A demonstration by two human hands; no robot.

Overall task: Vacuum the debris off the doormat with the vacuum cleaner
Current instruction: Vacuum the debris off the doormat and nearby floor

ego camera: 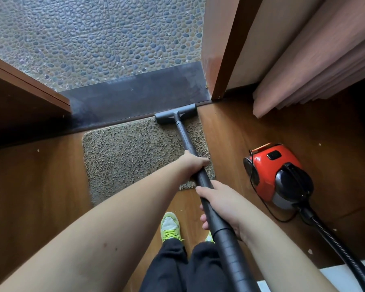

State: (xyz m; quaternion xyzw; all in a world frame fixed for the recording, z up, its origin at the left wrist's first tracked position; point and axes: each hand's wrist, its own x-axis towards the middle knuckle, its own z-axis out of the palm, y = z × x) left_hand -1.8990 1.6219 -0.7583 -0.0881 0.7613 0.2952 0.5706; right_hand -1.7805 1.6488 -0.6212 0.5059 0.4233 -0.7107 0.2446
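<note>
Doormat (135,157) x1, vac nozzle (175,113) on it; 2 hands' fingers gripping 1 wand (184,135): left hand (195,163), right hand (221,207)

We've got bare forearms, no sleeves, dark baggy trousers (177,268) and a neon yellow-green sneaker (170,226) with bright matching laces.

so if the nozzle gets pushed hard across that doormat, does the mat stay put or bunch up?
Likely shifts a bit: the doormat lies loose on smooth wood floor, nothing pinning it. Its shaggy pile probably drags on the nozzle. It looks thin and floppy, so a corner may curl.
</note>
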